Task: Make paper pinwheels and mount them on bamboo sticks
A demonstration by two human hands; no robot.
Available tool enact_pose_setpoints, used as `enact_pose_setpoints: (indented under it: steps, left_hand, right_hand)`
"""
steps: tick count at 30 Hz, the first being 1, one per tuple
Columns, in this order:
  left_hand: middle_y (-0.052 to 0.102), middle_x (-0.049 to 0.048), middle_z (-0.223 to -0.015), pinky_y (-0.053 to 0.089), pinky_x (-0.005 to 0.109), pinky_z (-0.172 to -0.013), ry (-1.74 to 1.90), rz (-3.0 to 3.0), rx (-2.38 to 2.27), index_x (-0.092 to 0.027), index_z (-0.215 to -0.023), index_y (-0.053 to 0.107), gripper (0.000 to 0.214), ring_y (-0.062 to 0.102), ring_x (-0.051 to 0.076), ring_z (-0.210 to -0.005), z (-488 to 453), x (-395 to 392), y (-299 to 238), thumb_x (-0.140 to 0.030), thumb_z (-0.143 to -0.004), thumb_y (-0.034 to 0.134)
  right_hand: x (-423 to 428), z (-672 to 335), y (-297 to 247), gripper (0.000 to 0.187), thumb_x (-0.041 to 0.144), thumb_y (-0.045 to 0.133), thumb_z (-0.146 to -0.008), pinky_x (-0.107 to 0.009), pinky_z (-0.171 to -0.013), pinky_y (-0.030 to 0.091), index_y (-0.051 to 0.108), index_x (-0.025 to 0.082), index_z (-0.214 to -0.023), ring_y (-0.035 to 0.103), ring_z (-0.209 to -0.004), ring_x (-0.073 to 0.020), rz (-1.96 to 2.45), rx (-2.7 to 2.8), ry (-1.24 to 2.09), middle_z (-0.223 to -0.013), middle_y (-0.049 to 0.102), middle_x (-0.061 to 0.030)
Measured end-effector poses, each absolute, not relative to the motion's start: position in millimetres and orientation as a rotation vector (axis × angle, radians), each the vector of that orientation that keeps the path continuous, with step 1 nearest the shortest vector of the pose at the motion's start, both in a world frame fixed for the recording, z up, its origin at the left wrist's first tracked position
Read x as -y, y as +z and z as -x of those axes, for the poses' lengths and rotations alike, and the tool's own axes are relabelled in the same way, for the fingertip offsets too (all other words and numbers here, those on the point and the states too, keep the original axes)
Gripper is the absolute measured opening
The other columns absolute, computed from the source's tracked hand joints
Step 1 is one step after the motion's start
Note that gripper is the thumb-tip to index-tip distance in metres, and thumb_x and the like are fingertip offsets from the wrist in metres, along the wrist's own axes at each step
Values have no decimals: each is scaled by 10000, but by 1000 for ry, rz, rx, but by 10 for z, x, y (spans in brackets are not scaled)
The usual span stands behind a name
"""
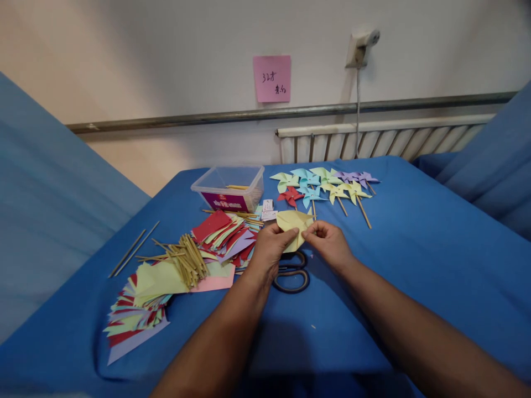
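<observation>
The largest thing is the table [415,265] with blue cloth. On its far side the finished pinwheels [327,176] lie in green, turquoise, purple, red and yellow. The clear plastic box [255,194] stands to their left and contains thin sticks; its purple label [223,202] bears large white characters, which are too small to read. In front are coloured paper sheets [226,237] in piles, and a bundle of sticks [191,262] rests on some of them. The left hand [270,243] and the right hand [326,239] each pinch, with thumb and fingers, the yellow paper [291,224], which is held up between them, above the scissors [292,272]. On the wall, the pink note [272,79] shows handwritten "32", then perhaps "才", with further characters below. Smallest are the white packets [269,214], with tiny print, near the box.
</observation>
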State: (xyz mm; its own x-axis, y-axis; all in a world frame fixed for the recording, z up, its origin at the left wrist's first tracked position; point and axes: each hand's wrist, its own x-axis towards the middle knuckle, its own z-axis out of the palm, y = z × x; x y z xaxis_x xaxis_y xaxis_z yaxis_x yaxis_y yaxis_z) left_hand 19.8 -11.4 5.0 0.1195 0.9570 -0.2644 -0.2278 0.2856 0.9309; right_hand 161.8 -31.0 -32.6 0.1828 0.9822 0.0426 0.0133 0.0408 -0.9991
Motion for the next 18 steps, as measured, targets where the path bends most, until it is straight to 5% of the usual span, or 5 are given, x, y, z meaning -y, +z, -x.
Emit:
enact_pose_setpoints:
  steps: [18]
  left_hand:
    - [758,85,-780,488,248,-592,1041,-893,-1091,-107,-797,765,347,642,156,-607,-219,111,33,-234,-490,864]
  right_hand:
    - [323,-1599,-296,310,474,744,-661,-256,-482,330,586,211,-617,434,-517,-130,1304,1135,926,-553,561,14]
